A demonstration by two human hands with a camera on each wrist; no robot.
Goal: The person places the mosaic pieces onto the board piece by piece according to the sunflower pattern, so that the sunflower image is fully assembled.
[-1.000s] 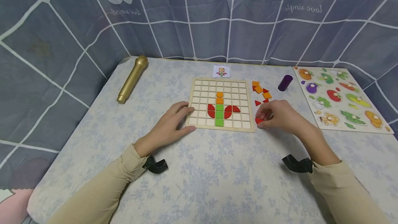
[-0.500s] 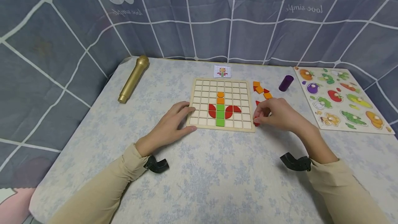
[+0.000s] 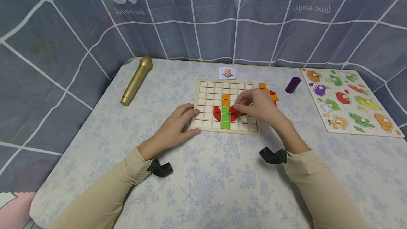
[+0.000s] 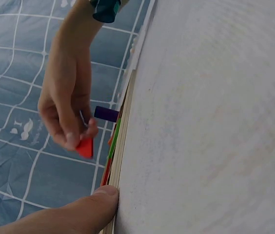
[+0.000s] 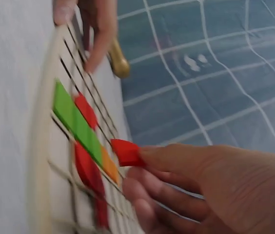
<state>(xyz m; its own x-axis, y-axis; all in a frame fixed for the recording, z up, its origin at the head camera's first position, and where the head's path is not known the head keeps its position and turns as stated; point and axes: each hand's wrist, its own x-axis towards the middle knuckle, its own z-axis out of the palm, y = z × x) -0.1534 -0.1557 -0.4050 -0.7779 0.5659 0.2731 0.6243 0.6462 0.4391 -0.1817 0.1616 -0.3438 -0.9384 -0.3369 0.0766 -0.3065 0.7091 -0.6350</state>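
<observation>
My left hand rests on the left edge of a wooden grid board, fingers fairly straight, with the thumb at its near corner. Over the board's middle, my right hand pinches a red quarter-round tile between thumb and fingers. In the left wrist view this tile appears raised off the board. On the grid lie a column of green tiles, an orange square tile, an orange round tile and red curved tiles on both sides. My right hand partly hides the right-hand red ones.
Loose orange and red tiles lie right of the board, partly hidden by my hand. A picture card sits behind it. Farther right are a purple cylinder and a vegetable puzzle board. A gold microphone lies far left.
My right hand has picked up the red tile from beside the board's right edge and carried it left, over the grid. My left hand has stayed in place.
</observation>
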